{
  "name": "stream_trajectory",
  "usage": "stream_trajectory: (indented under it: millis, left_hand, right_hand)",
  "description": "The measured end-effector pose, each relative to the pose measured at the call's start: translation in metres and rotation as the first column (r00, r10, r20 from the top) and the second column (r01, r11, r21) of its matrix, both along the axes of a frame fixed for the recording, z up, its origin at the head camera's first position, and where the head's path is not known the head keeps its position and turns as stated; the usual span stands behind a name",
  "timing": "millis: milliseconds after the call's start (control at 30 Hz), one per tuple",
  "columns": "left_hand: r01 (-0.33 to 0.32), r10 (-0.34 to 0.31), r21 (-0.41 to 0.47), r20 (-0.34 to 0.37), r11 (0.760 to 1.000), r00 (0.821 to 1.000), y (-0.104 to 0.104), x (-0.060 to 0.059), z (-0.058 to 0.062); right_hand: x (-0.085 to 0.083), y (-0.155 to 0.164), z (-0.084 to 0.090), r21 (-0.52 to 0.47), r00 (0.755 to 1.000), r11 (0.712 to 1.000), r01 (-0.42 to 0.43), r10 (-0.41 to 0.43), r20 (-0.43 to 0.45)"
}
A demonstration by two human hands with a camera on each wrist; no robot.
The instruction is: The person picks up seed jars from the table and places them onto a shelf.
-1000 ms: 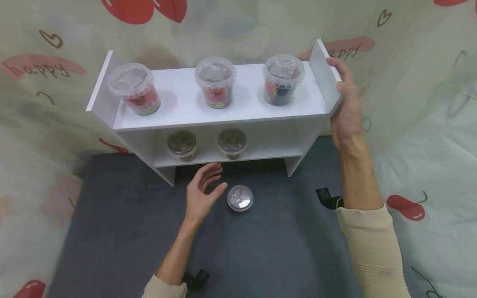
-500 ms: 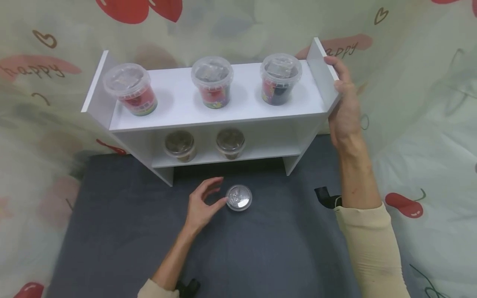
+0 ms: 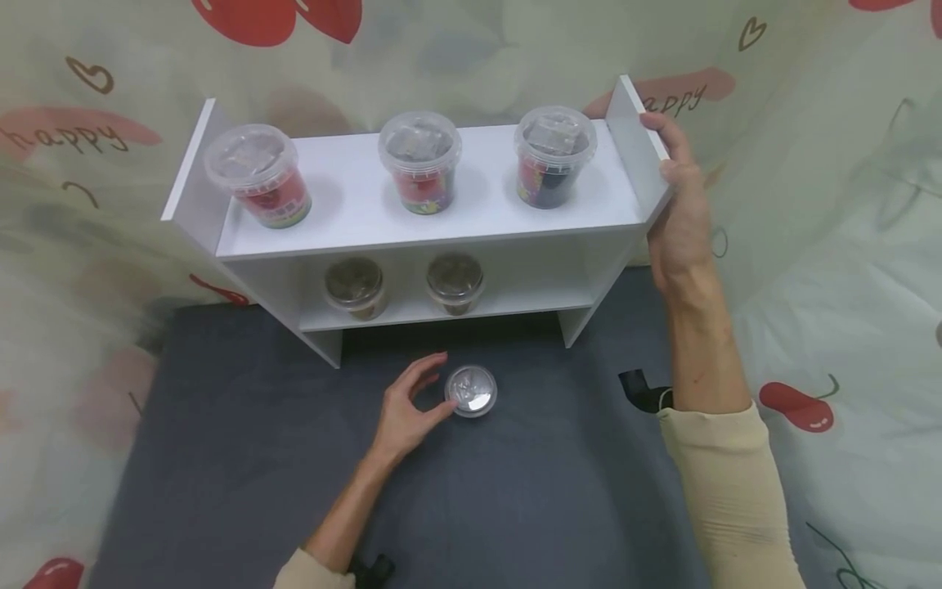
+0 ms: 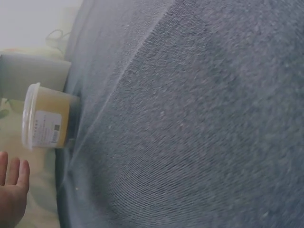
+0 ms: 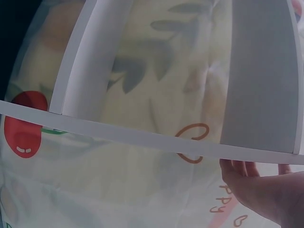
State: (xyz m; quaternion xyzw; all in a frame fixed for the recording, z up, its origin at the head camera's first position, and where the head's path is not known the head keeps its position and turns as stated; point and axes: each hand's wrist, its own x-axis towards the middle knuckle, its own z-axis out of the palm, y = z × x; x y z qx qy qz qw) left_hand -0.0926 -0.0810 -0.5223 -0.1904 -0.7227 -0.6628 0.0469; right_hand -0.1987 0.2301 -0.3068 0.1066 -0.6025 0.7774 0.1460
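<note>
My left hand (image 3: pixel 407 413) has crept in, fingers spread, thumb now touching the small tub (image 3: pixel 471 391) at its 9 o'clock, ready to grasp, while my right hand (image 3: pixel 680 214) stays clamped on the shelf (image 3: pixel 441 225).

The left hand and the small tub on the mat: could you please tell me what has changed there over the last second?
The left hand came back from the shelf's lower edge and closed in on the tub; its thumb now touches the tub's side and the fingers curl over it, not yet a full grip. The tub stayed put. The right hand still holds the shelf's right end, and all five shelved tubs are unmoved.
</note>
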Motion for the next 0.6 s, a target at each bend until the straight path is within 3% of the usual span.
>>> stream_trajectory:
  millis: [267, 600]
  left_hand:
    - [0.040, -0.040, -0.002, 0.042, 0.999, 0.998, 0.004, 0.002, -0.012]
    - [0.050, -0.055, 0.033, 0.200, 0.998, 0.978, 0.010, 0.006, -0.021]
  right_hand:
    - [-0.001, 0.000, -0.001, 0.005, 1.000, 1.000, 0.004, -0.004, -0.012]
    - [-0.002, -0.001, -0.003, 0.003, 0.999, 1.000, -0.003, 0.004, -0.031]
